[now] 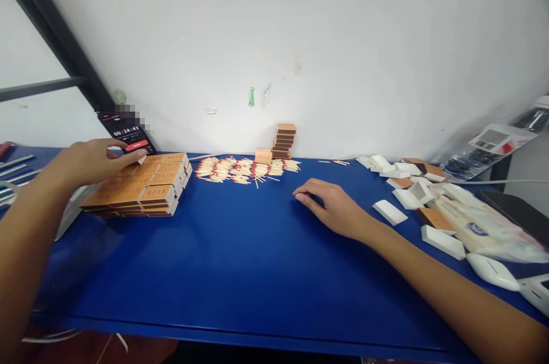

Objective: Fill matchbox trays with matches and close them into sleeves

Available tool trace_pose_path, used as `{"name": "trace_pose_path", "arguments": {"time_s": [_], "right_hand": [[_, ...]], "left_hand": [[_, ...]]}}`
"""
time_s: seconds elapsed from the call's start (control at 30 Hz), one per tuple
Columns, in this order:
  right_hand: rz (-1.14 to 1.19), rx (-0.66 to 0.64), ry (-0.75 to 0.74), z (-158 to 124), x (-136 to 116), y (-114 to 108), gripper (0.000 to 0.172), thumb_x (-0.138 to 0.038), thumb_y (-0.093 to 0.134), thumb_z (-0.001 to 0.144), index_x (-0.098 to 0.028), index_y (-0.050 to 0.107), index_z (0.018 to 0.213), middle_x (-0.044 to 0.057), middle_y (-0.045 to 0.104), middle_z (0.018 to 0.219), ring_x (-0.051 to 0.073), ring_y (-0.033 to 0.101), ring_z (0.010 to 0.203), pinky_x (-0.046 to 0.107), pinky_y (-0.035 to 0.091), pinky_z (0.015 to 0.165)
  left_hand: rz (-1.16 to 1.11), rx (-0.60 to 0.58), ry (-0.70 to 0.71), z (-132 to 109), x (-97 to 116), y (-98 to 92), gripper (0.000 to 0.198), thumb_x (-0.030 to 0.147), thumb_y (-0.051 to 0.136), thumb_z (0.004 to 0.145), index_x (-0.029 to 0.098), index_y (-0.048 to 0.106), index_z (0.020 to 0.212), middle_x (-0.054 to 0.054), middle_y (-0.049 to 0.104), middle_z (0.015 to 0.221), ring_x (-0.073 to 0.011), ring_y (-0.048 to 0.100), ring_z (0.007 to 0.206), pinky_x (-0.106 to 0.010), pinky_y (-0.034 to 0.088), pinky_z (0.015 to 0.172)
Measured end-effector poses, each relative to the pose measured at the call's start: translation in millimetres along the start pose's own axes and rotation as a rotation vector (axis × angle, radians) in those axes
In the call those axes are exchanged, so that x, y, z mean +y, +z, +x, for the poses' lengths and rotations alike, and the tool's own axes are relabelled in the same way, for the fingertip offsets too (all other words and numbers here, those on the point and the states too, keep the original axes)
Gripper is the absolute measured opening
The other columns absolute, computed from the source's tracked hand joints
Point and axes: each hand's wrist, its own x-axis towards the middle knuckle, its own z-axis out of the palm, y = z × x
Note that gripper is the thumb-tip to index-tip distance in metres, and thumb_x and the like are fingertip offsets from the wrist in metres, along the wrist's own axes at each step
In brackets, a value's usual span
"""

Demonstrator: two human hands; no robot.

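At the left, my left hand [92, 161] reaches over a block of stacked orange matchboxes [160, 175]. Its thumb and fingers close on a matchbox [142, 160] at the top of the block; only a small pale end of it shows. My right hand [328, 204] hovers over or rests on the blue table, fingers curled in and thumb close to the index finger, with nothing visible in them. Beyond it lie loose red-tipped matches [235, 170] in a spread pile. Behind them a leaning column of matchboxes [284, 141] stands by the wall, with one matchbox [263, 156] in front.
A phone with a running timer [128, 134] leans behind the matchbox block. White inner trays [390, 212] and orange sleeves [435, 219] lie scattered at the right, beside a tissue pack [484, 226] and a white earbud case [492, 271]. Metal rods [15, 166] lie far left.
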Motion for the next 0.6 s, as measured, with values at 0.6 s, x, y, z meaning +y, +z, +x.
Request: {"name": "trace_pose_path", "arguments": {"time_s": [0.6], "right_hand": [[-0.012,-0.011,0.001,-0.6,0.8,-0.1,0.027,-0.037,0.05,0.107,-0.023,0.073,0.103,0.007,0.073,0.101,0.022,0.067,0.092,0.038,0.053,0.083]], "left_hand": [[0.455,-0.227,-0.173,-10.9,38.1,-10.5,0.085,0.085,0.047,0.079,0.026,0.069,0.136,-0.017,0.075,0.116,-0.0393,0.064,0.102,-0.042,0.052,0.08]]}}
